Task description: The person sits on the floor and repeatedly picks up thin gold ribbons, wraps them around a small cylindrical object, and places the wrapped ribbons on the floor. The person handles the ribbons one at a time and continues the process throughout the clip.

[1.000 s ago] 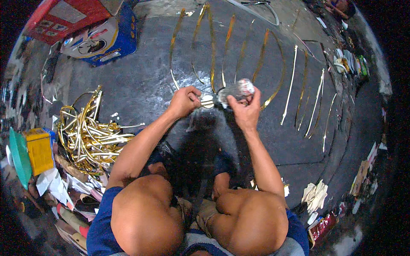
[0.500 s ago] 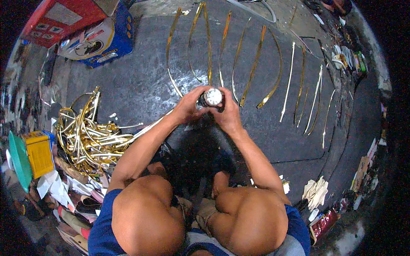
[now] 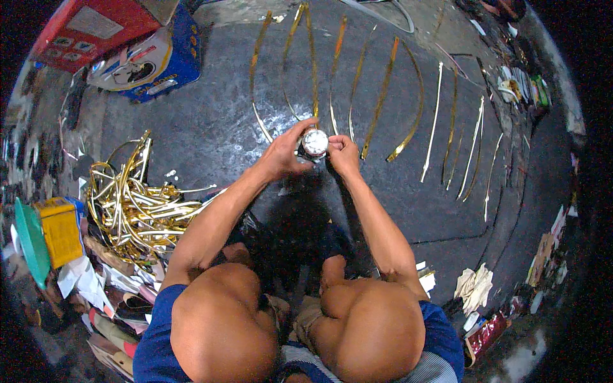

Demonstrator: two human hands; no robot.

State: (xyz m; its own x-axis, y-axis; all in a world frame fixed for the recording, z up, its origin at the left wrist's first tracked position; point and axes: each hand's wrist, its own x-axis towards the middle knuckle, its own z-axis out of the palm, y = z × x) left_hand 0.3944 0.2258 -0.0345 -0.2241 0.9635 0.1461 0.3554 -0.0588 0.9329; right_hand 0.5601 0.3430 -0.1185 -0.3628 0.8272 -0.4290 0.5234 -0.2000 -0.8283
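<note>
A small round thing with a bright white face and a silver rim is held up in front of my knees. It looks like a watch or a tin, but glare hides its detail. My left hand is wrapped round its left side, thumb and fingers curved about the dark lower body. At the right edge, the fingers of my right hand are pinched together against the rim. Beyond my hands, long narrow gold strips with pale sides lie spread on the dark floor mat.
A tangled heap of gold strips lies to my left, near a yellow tin and a green lid-like piece. Red and blue boxes stand at the far left. Crumpled cloth or paper lies at my right.
My right hand has shifted from cupping the round thing to a pinch at its right edge. The round thing has moved slightly left and now faces up with more of its rim showing.
</note>
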